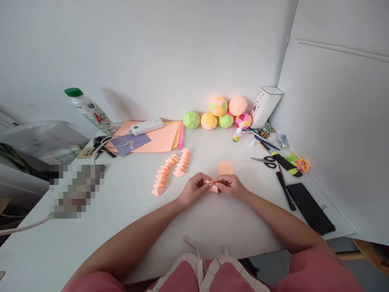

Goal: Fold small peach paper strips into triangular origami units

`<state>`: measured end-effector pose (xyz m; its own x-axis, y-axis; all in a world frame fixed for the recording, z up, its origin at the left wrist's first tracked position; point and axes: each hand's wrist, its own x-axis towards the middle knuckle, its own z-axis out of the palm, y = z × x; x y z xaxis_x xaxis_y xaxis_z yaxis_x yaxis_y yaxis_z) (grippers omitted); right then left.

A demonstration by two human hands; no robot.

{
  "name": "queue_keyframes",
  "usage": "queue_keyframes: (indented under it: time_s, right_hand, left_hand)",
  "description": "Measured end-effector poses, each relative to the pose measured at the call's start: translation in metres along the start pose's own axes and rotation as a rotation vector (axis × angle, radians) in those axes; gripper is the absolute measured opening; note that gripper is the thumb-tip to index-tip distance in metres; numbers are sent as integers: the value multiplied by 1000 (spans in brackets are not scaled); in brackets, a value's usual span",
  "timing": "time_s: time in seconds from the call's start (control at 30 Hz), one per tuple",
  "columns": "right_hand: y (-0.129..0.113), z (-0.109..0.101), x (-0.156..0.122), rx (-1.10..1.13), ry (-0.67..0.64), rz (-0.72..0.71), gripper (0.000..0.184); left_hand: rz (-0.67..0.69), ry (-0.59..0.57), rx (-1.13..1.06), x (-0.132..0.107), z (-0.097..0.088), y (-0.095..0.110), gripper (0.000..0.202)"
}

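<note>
My left hand and my right hand meet over the white table, both pinched on a small peach folded paper piece. A flat peach paper square lies just beyond my right hand. To the left of my hands, two rows of several folded peach paper units are lined up on the table.
Several coloured paper balls sit at the back by a white box. Coloured paper sheets, a white power bank and a green-capped bottle are back left. Scissors, pens, a glue bottle and a black phone lie right.
</note>
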<state>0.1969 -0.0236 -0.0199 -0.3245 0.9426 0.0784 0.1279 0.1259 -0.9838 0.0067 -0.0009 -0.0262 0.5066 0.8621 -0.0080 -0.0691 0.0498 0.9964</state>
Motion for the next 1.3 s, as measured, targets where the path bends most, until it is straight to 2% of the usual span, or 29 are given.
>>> queue_keyframes:
  time_s: [0.13, 0.27, 0.4, 0.57, 0.77, 0.93, 1.1, 1.3]
  right_hand:
    - [0, 0, 0, 3, -14, -9, 25]
    - [1, 2, 0, -27, 7, 1, 23]
    - [0, 3, -1, -28, 41, 11, 23]
    - [1, 4, -1, -46, 99, 57, 24]
    - [7, 1, 0, -46, 93, 120, 34]
    - [2, 1, 1, -20, 54, 130, 27]
    - [-3, 0, 1, -16, 28, 129, 26]
    - [1, 0, 2, -23, 34, 120, 28]
  left_hand:
    - [104, 37, 178, 0, 0, 2, 25]
    - [96, -17, 265, -1, 0, 4, 25]
    - [142, -19, 325, -1, 0, 5, 28]
    - [161, -2, 298, -1, -1, 5, 27]
    - [214, 8, 280, -2, 0, 11, 26]
    - [279, -29, 273, -1, 1, 14, 25]
    - [258, -72, 215, -1, 1, 14, 27]
    - [188, -14, 176, -1, -2, 6, 22]
